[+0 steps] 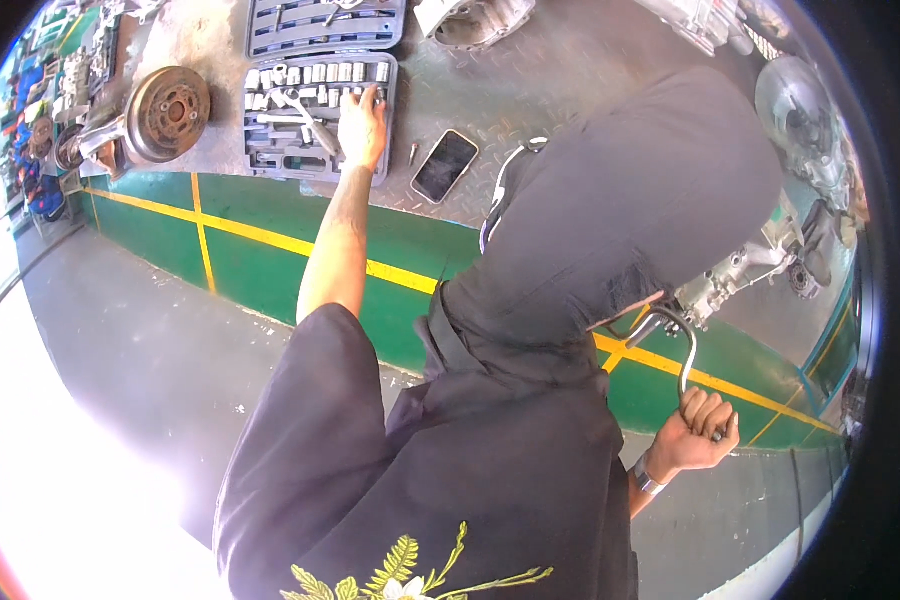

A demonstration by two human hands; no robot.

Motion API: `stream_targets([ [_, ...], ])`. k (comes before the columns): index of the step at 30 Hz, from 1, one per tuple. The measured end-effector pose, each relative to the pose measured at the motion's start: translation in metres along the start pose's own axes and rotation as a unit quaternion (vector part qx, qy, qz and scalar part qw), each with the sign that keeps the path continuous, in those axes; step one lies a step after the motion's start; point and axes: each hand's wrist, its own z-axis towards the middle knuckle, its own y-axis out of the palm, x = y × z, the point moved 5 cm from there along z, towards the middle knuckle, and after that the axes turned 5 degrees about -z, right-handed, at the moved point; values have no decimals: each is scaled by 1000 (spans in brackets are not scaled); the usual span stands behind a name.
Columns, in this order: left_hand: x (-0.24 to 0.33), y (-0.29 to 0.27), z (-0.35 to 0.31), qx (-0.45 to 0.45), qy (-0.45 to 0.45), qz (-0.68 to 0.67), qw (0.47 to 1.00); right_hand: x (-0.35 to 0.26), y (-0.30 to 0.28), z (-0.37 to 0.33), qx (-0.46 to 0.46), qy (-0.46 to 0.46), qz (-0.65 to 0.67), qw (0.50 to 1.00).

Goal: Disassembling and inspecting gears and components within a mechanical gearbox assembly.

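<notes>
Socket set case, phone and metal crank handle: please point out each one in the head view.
socket set case (pixel 315 150), head view, on the grey tray below the row of sockets.
phone (pixel 444 166), head view, on the middle of its dark screen.
metal crank handle (pixel 688 355), head view, on the bent bar above the right hand (pixel 698 432).

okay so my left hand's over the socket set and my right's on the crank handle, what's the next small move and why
Probably close the left hand on one socket from the top row of the open socket case and lift it out. The fingertips already rest at the right end of that row, while the right hand grips the bent metal crank handle, which runs toward the metal assembly. I can't tell which socket fits.
</notes>
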Motion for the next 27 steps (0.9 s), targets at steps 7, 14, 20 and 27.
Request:
stream_targets([
  [7, -19, 7, 6, 19, -193, -322, 927, -1, -6, -4, 18, -23, 20, 999],
  [14, 112, -63, 25, -54, -273, -854, 439, 0, -34, -13, 71, -26, 38, 996],
  [20, 276, -237, 28, 40, -22, -328, 944, 13, -56, -44, 346, -35, 69, 935],
  [27, 507, -64, -98, -280, 185, -647, 684, 32, -84, -76, 197, -87, 107, 971],
])
